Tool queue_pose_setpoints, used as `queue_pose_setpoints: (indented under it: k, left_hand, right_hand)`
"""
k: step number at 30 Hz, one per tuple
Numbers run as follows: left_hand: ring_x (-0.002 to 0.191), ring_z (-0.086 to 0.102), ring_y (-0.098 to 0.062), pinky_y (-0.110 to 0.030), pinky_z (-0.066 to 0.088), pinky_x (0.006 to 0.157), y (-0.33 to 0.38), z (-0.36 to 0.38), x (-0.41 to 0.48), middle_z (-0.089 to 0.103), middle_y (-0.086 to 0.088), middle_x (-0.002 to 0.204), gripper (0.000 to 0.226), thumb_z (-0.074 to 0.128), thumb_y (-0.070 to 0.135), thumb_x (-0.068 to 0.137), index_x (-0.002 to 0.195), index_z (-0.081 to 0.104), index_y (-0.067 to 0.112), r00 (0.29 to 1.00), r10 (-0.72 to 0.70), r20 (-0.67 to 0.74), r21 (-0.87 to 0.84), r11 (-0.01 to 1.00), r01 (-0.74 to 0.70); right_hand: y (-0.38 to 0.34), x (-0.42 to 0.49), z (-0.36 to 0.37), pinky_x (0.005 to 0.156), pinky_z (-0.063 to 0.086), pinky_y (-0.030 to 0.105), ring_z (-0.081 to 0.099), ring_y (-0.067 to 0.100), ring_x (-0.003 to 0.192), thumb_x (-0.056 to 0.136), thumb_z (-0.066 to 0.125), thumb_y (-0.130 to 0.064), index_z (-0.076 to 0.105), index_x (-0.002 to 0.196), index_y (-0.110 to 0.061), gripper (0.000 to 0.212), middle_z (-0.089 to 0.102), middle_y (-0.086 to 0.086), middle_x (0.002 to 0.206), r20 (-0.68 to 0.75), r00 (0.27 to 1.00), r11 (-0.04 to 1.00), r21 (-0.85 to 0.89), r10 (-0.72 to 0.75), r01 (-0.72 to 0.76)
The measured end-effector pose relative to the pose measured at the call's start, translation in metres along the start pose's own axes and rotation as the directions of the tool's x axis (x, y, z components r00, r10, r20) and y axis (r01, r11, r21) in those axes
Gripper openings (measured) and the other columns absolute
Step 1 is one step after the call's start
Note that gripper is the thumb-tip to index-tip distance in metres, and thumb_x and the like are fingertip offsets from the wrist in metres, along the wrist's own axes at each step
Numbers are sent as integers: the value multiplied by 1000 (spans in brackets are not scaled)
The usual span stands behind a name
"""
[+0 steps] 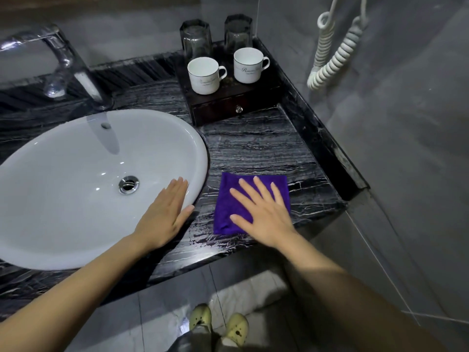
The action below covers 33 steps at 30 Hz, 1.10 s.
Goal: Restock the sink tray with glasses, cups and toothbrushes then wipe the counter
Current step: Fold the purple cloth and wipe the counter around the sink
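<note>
A purple cloth (228,199) lies flat on the black marble counter (261,151), right of the sink. My right hand (264,212) presses flat on the cloth with fingers spread. My left hand (167,214) rests flat and open on the rim of the white sink (76,179), holding nothing. At the back right stands a dark wooden tray (228,96) with a small drawer. On it are two white cups, one on the left (204,75) and one on the right (249,64), and behind them two upturned glasses, a left glass (196,38) and a right glass (238,30). No toothbrushes are visible.
A chrome faucet (66,64) rises behind the sink. A coiled white cord (335,54) hangs on the grey wall at right. A raised black edge (327,148) borders the counter on the right. Below the counter front are the floor tiles and my feet in pale shoes (218,323).
</note>
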<state>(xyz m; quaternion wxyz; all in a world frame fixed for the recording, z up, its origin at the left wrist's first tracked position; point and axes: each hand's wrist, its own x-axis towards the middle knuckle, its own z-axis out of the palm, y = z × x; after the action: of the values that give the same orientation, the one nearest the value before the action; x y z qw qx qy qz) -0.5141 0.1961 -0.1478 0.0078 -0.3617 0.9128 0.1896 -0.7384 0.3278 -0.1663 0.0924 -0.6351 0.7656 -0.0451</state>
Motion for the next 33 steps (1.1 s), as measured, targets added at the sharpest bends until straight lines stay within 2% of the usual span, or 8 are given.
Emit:
queue_pose_setpoints:
  k: [3,12,21,25,27,29,31,33]
  left_hand:
    - [141,-10,-10,-28,-4,117,-1,2,-1,-6,3,152,91,-9,72,76,146,1,14,1000,22,-18,44,999,-21]
    - [143,-9,-11,-30,-3,118,-4,7,0,2,-3,157,77,1,62,85,146,1,16,997,26,-77,143,990,-15]
    - [145,-1,-15,-33,1,118,-5,10,2,7,-6,158,77,5,61,86,147,5,14,995,30,-90,144,989,-17]
    - [146,2,-19,-35,5,119,-3,8,2,8,-8,157,77,5,61,87,147,6,12,997,25,-75,123,992,-15]
    - [146,-1,-18,-33,3,119,-3,6,2,5,-8,158,70,16,54,93,146,4,11,998,18,-52,64,998,-15]
    - [145,-3,-17,-26,-2,117,-5,2,1,3,-7,158,65,27,44,95,146,4,10,1000,15,-12,-20,1000,-15]
    - [145,-1,-17,-23,-4,114,-12,-1,-8,5,-7,158,64,30,41,95,146,6,11,1000,3,5,-42,999,-3]
    - [145,1,-17,-25,-3,115,-25,-3,-26,7,-6,158,67,24,48,93,147,9,12,1000,-30,-7,-3,1000,30]
  right_hand:
    - [28,21,-6,118,-2,49,1,20,149,84,15,-71,15,147,-44,69,9,-12,161,-15,998,998,-19,66,-66]
    - [91,59,-18,118,0,49,3,22,149,82,10,-72,14,148,-42,73,7,-8,162,-57,980,980,-43,192,-194]
    - [-11,10,6,117,0,55,5,33,148,92,22,-56,15,151,-22,68,10,7,161,-119,827,836,64,549,-545]
    - [-74,7,10,116,-8,54,-7,35,147,94,24,-54,3,152,-17,71,-4,12,161,-25,766,760,153,642,-632]
    - [-96,3,6,117,-6,52,-9,35,147,96,24,-52,2,152,-16,70,-8,13,161,64,798,781,175,599,-600]
    - [-101,-6,-3,117,6,50,1,35,147,96,26,-50,9,152,-21,66,1,13,161,136,870,858,152,474,-491]
    - [-89,-18,-16,113,17,51,17,34,144,93,37,-51,18,150,-27,66,13,10,160,81,955,956,45,286,-290]
    - [-65,-22,-26,114,9,55,10,32,147,89,43,-57,17,150,-32,71,7,4,162,55,998,990,-138,16,-8]
